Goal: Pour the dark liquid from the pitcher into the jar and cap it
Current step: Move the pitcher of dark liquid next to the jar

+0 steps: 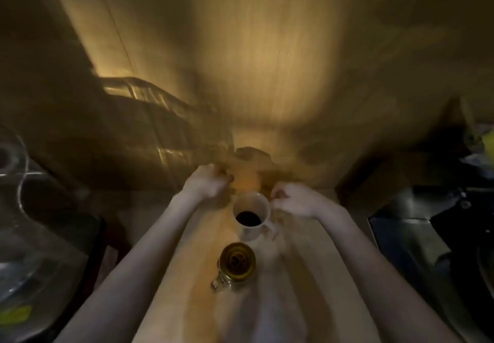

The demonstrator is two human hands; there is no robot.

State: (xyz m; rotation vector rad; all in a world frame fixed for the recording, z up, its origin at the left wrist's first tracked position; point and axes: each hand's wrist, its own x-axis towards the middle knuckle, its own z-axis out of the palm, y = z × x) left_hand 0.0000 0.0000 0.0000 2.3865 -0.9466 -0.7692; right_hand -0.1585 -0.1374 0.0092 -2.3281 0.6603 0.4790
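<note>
While hands (pixel 205 182) hover, pitcher (pixel 251 215) between.

White pitcher (pixel 251 215) upright behind glass jar (pixel 236 263)

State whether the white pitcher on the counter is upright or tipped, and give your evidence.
Upright. The white pitcher stands on its base on the counter, its round mouth facing up with dark liquid pooled level inside. Neither hand visibly grips it.

A white ceramic pitcher (pixel 251 215) holds near-black liquid on a pale, wood-grained counter (pixel 307 276). Beside it, a clear glass jar (pixel 236 263) glows amber-olive, against a tan wall (pixel 267 48).
</note>
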